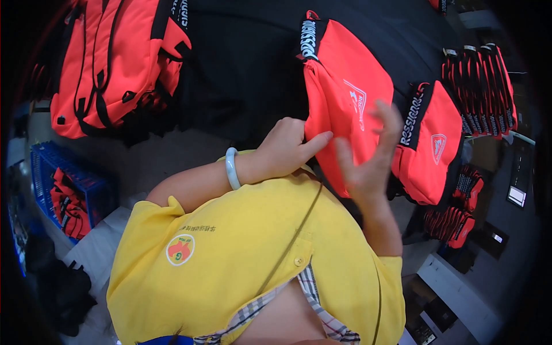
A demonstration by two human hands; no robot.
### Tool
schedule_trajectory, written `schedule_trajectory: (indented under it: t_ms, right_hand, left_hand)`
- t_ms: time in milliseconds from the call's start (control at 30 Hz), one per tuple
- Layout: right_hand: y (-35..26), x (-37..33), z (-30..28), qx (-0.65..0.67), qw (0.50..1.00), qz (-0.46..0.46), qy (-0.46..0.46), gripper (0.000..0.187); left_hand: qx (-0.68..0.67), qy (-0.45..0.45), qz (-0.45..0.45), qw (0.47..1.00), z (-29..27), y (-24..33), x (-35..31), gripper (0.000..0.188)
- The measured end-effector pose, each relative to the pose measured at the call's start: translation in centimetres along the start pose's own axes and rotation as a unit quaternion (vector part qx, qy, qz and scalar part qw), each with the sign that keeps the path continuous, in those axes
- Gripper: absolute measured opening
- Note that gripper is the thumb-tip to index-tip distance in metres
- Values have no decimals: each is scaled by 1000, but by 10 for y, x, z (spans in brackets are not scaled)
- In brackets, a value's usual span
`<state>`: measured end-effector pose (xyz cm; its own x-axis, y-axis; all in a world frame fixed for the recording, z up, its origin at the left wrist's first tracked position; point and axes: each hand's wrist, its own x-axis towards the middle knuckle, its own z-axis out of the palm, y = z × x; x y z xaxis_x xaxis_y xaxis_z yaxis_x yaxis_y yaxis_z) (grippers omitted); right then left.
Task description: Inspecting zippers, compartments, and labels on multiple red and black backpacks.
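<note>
A bright red bag with a black band along one edge point(351, 75) lies before me on the dark work surface. At its near left edge my left hand point(287, 146), a pale bangle on the wrist, is closed on the fabric. Its fingertips are partly hidden, and the thumb stretches across the red cloth. Over the bag's lower right part, my right hand point(371, 161) is raised with fingers spread and slightly blurred, holding nothing. Just right of that hand sits a smaller red bag with a black band point(434, 144).
Red backpacks with black straps point(115, 63) lie at the far left. Below them, a blue crate point(95, 195) holds red and black pieces. Stacked red and black bags point(477, 92) stand at the right, with more red bundles point(451, 227) lower down. Black cloth point(241, 52) covers the work surface.
</note>
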<state>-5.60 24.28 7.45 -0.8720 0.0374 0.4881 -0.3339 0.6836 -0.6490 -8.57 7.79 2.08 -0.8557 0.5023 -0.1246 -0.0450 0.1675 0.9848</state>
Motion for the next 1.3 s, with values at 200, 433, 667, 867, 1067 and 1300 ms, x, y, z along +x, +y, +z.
schedule_trajectory:
  t_ms: [200,433,667,867,1067,1300]
  right_hand:
    - [98,-11,-38,-305,952,22,-18,12]
    - [64,-2,-49,-4,990,116,85,16]
    - [45,-39,50,-143,986,14,-87,31]
    - [150,19,-26,-237,959,-120,-100,22]
    - [100,20,16,-189,950,-189,-160,29]
    - [69,-56,43,-63,984,-35,-163,27]
  left_hand:
    - [108,11,-15,994,-27,-38,-5,43]
    - [-87,-37,-148,984,-35,-69,-31,35]
    - [26,-97,12,995,-19,-42,-13,25]
    - [128,-46,-57,989,-40,-48,-31,25]
    - [392,65,-236,887,-58,-73,-27,38]
    - [-471,-29,-270,839,-20,-58,17,36]
